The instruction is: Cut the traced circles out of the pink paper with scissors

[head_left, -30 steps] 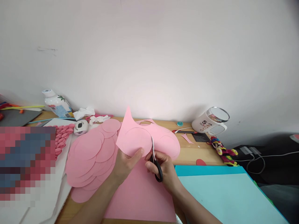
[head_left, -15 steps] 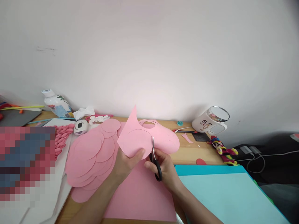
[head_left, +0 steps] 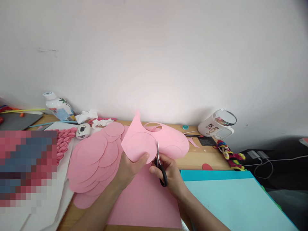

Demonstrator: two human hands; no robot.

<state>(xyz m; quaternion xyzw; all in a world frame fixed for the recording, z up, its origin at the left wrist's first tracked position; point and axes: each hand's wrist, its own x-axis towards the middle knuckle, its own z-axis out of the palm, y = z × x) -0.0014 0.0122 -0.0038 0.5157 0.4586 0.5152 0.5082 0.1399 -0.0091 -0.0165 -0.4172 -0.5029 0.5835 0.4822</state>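
Note:
My left hand [head_left: 130, 168] pinches the near edge of a pink paper sheet [head_left: 141, 144] held up over the desk, with a pencilled circle on it. My right hand [head_left: 169, 173] grips black-handled scissors [head_left: 160, 166], whose blades point up into the sheet along the circle's right side. The cut-away part of the sheet [head_left: 174, 141] hangs to the right. A large flat pink sheet [head_left: 144, 202] lies under both hands.
A pile of cut pink circles [head_left: 93, 163] lies to the left. Light blue and teal sheets [head_left: 231, 202] lie at the right. A white mug [head_left: 216, 125], a white bottle [head_left: 57, 107], a small paper punch [head_left: 83, 131], crumpled tissue [head_left: 91, 117] and cables [head_left: 262, 160] sit along the wooden desk [head_left: 199, 157].
The sheet has turned a little in my left hand, and its loose right part has swung out to the right. The scissors stay at the circle's edge.

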